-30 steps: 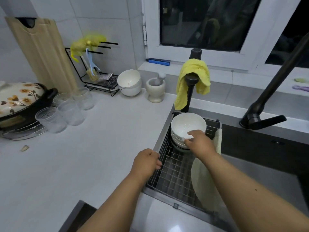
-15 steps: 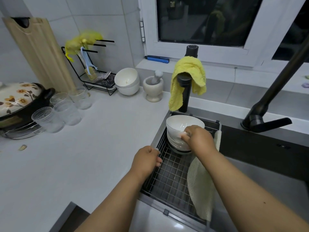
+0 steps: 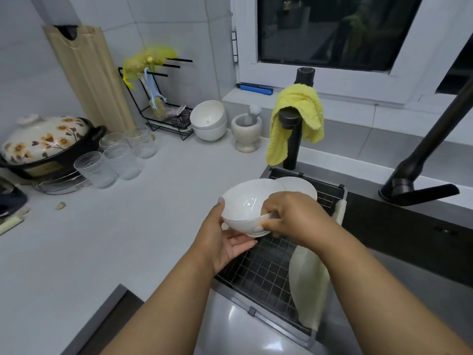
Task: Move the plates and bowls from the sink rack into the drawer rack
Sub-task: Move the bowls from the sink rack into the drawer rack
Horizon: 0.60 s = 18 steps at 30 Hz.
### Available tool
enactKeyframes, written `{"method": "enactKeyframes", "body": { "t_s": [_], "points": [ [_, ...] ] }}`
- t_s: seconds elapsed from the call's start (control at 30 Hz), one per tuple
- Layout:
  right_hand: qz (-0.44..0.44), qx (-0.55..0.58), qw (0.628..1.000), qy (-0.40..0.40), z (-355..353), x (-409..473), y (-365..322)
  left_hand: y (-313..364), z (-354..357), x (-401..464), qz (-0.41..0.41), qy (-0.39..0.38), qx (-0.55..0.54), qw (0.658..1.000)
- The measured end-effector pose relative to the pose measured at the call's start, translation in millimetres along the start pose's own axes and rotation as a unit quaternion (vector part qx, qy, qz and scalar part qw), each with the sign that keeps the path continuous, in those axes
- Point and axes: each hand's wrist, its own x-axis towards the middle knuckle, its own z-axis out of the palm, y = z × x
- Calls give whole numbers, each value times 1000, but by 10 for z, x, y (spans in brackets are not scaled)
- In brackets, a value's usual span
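Note:
A white bowl [image 3: 247, 206] with a thin gold rim hangs in the air over the left edge of the wire sink rack [image 3: 266, 272]. My right hand [image 3: 289, 216] grips its near rim, and my left hand [image 3: 220, 239] cups it from below and the left. Behind it, more white bowls [image 3: 299, 185] stay stacked at the far end of the rack. A pale plate [image 3: 309, 285] leans upright on the rack's right side, partly hidden by my right forearm. The drawer rack is out of view; only a dark gap [image 3: 115, 321] shows at the counter's front edge.
On the counter to the left stand several glasses [image 3: 112, 160], a flowered clay pot [image 3: 43, 144], a white bowl stack [image 3: 208, 121] and a mortar [image 3: 247, 131]. A yellow cloth [image 3: 294, 121] hangs on a black tap. A second black faucet [image 3: 419, 175] rises at right over the dark sink.
My right hand has lifted the top bowl off the stack and brought it leftward. My left hand has left the rack's edge and come up under the bowl.

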Motion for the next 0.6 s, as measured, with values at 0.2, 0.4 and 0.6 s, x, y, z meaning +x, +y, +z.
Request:
{"method": "enactKeyframes", "body": {
  "t_s": [0.2, 0.4, 0.6],
  "points": [
    [-75, 222, 970, 56, 150, 19, -314, -43, -325, -231, 54, 19, -147, 988],
    [8, 381, 919, 100, 389, 157, -686, -98, -747, -676, 106, 94, -175, 974],
    [87, 476, 866, -126, 893, -30, -1383, -297, -1364, -1337, 172, 151, -193, 954]
  ]
}}
